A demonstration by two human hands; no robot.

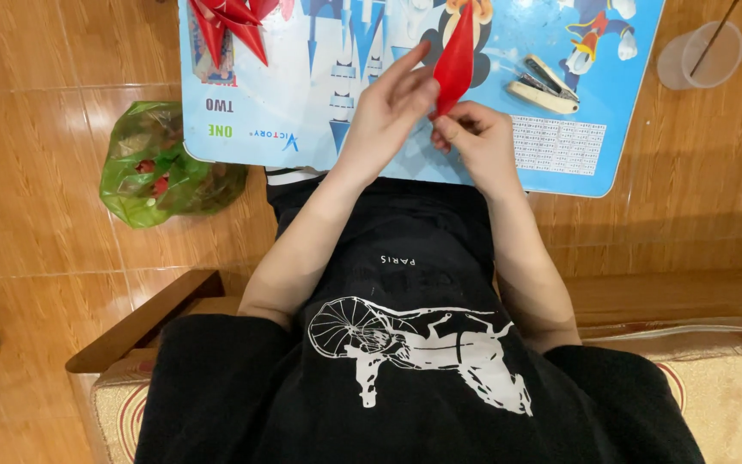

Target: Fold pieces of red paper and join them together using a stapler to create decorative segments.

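My left hand [388, 107] and my right hand [477, 137] meet over the near edge of a small blue cartoon-printed table [302, 103]. Both grip a pointed red folded paper piece [455, 60] that stands upright between them. The left fingers pinch its side, and the right fingers hold its lower end. A cluster of joined red paper points [232, 24] lies at the table's far left corner.
A cream stapler [544, 84] lies on the table to the right of my hands. A clear plastic cup with a stick [702, 56] stands on the wooden floor at right. A green plastic bag [161, 163] with red scraps sits on the floor at left.
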